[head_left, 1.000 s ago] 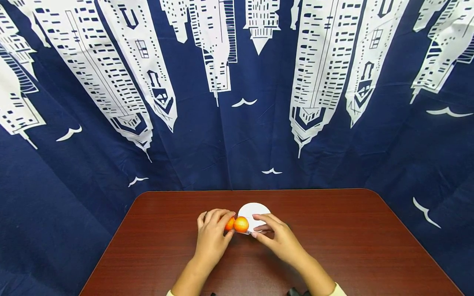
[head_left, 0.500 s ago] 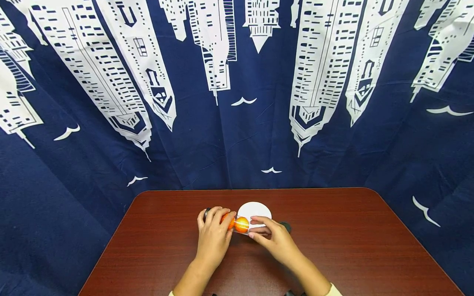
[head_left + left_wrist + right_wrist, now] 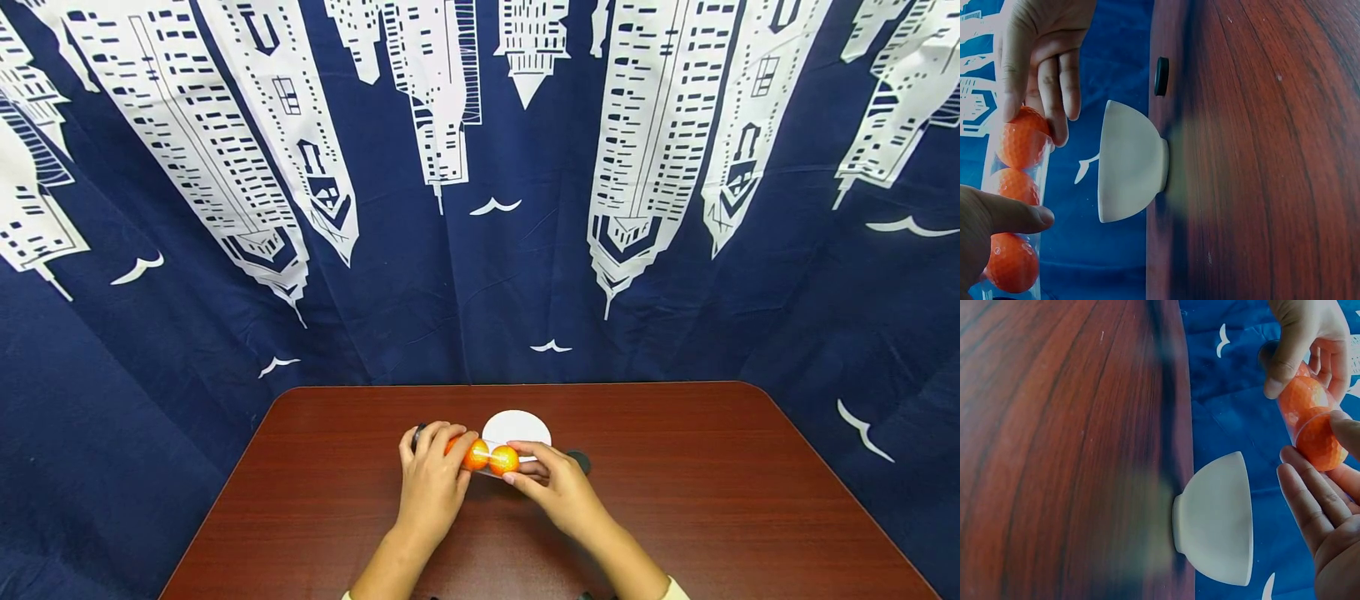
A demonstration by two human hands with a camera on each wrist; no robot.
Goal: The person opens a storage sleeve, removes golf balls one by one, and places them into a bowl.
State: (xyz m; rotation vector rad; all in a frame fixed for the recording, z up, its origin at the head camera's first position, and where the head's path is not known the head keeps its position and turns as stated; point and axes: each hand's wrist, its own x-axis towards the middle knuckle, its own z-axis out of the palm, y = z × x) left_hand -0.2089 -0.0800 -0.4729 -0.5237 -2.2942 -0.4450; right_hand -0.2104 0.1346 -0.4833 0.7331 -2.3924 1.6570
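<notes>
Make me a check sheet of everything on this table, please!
Surface: dark red-brown wooden table, bare around the middle.
Job's things: clear tube with three orange dimpled balls; white bowl upright behind it.
Clutter: small black cap beside the right hand.
Hands: left hand grips the tube; right hand pinches the ball at its open end.
Cables: nothing seen.
Surroundings: blue curtain with white buildings.
</notes>
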